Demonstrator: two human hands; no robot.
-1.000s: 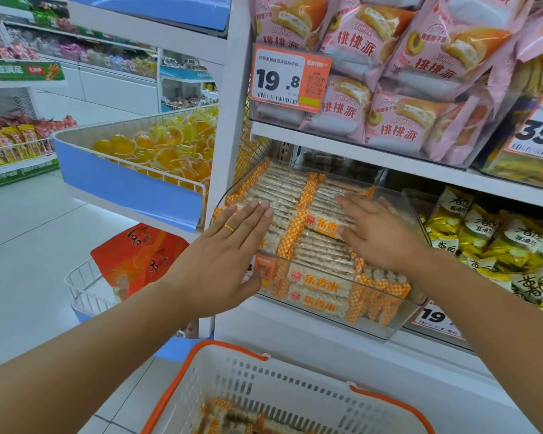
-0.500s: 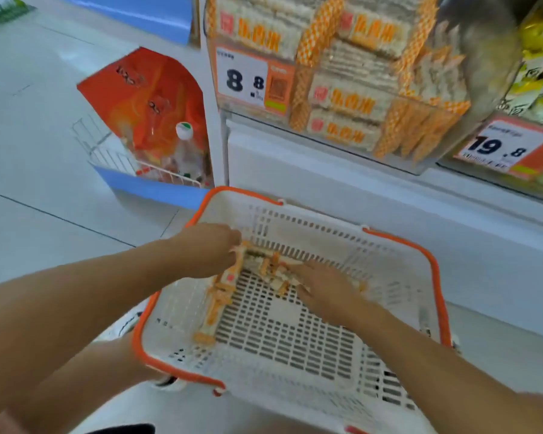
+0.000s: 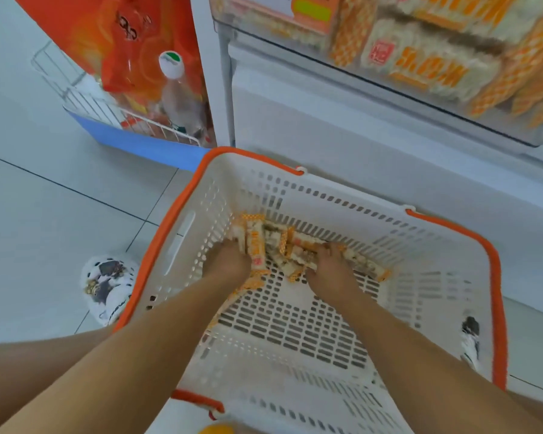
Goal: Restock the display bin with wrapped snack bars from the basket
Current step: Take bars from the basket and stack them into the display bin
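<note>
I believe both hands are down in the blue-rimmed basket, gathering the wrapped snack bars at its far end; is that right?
Not quite: the head view shows the basket has an orange rim, not blue. The rest holds: the left hand and right hand are both down in it, gathering the wrapped snack bars at its far end.

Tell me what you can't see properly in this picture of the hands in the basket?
Head view only:
- Fingertips of the left hand and right hand: buried among the snack bars, so the grip is unclear.
- How many bars: they overlap, and the hands cover some.
- Display bin: cut off by the top edge, and blurred.
- Price label: cut off and blurred, unreadable.
- Basket: its near end runs off the bottom edge.
</note>
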